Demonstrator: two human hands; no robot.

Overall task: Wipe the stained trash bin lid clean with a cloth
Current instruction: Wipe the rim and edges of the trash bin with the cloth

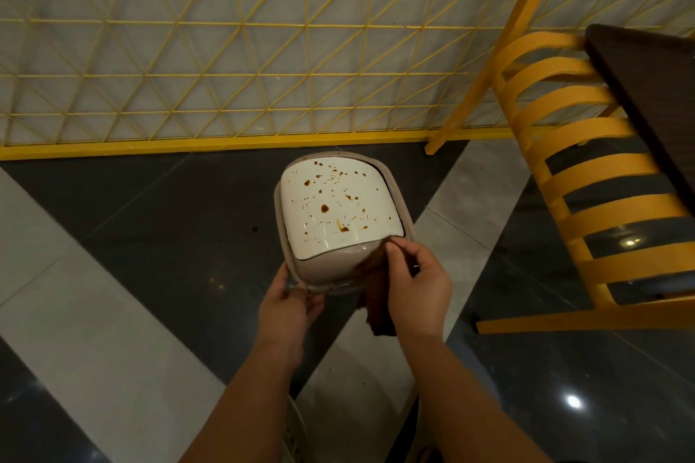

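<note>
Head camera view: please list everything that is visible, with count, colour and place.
trash bin lid: one, white panel in a beige frame, brown stains on it, centre, held above the floor
cloth: one, brown, at the lid's near right edge, under the right hand
chair: one, yellow slats, dark seat, right
table: one, dark brown, far right, only a corner shows
lattice fence: one, yellow, across the top
floor: dark and light grey tiles, glossy
left hand: one, grips the lid's near left rim
right hand: one, holds the cloth at the lid
</note>
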